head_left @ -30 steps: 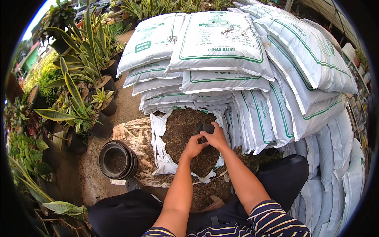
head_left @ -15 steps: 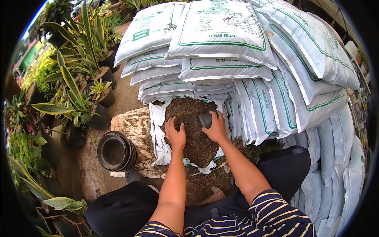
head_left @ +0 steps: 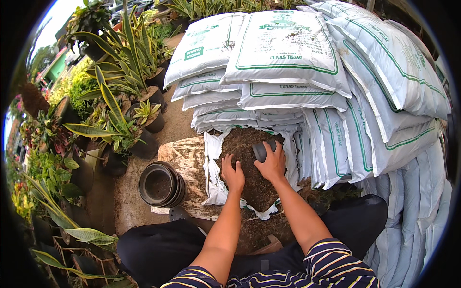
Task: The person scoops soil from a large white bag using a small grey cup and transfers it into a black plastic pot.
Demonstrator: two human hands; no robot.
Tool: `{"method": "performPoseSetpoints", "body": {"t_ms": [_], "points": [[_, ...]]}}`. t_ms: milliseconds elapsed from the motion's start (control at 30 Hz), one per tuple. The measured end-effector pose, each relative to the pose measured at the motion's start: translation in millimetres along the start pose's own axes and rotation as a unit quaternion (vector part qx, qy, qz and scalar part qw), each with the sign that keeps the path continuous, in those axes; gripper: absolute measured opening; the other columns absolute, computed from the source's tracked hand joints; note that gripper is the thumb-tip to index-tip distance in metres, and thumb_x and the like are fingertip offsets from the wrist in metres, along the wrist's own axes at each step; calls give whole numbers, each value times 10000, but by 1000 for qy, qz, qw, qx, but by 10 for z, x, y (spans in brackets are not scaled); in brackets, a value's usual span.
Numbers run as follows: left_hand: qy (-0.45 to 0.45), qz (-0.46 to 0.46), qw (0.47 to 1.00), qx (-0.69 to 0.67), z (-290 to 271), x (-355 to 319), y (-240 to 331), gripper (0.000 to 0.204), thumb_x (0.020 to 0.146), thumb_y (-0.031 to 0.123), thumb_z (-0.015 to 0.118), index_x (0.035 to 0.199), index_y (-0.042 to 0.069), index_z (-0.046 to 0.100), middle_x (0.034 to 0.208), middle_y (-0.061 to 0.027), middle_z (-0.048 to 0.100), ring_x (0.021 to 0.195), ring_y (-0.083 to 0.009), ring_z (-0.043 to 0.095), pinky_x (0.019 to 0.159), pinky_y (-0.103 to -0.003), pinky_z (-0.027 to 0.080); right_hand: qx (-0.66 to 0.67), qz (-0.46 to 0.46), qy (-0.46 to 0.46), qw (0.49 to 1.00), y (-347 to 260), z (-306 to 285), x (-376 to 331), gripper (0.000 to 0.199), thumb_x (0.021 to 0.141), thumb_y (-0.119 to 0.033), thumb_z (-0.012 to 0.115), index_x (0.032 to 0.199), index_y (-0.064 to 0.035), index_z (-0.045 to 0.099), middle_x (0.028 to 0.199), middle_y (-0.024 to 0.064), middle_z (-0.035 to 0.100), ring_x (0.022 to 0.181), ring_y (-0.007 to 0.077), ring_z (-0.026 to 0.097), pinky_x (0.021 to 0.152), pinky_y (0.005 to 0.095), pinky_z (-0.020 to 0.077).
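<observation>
The right hand (head_left: 272,164) grasps a dark pot (head_left: 260,152) that might slip if those fingers loosen (the left hand (head_left: 233,176), fingers spread, seems empty).

Right hand (head_left: 273,166) grips a small dark cup (head_left: 261,151), tilted, over dark soil (head_left: 257,185) in a torn-open white bag (head_left: 212,161); left hand (head_left: 234,175) is empty, fingers spread at the soil's left side, contact unclear. Nested black pots (head_left: 180,188) stand left of the bag; filled white sacks (head_left: 288,48) with green borders are piled behind and right, potted plants (head_left: 115,108) at far left.
</observation>
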State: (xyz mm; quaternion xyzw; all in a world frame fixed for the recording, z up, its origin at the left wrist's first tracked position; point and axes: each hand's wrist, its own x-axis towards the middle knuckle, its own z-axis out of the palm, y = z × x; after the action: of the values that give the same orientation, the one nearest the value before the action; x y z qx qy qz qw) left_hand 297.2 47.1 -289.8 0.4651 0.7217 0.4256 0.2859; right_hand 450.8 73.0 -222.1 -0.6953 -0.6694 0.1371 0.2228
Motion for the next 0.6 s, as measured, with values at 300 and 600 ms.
{"method": "performPoseSetpoints", "body": {"t_ms": [300,600], "points": [[-27,50,996,66,19,-201,-27,434,1011,166,605,1437,91,563,1613,-149,440,1553,-362,297,1241,-550,202,64,81,61,993,480,-137,628,838,693,-281,906,1445,-177,552,1516,205,399,1342,432,473,1136,562,394],[-307,413,730,450,-674,332,663,561,893,107,639,1443,77,530,1601,-119,454,1531,-326,348,1195,-514,344,87,-61,15,994,128,-205,489,796,655,-207,925,1382,-170,600,1545,170,409,1378,416,430,1176,540,353]]}}
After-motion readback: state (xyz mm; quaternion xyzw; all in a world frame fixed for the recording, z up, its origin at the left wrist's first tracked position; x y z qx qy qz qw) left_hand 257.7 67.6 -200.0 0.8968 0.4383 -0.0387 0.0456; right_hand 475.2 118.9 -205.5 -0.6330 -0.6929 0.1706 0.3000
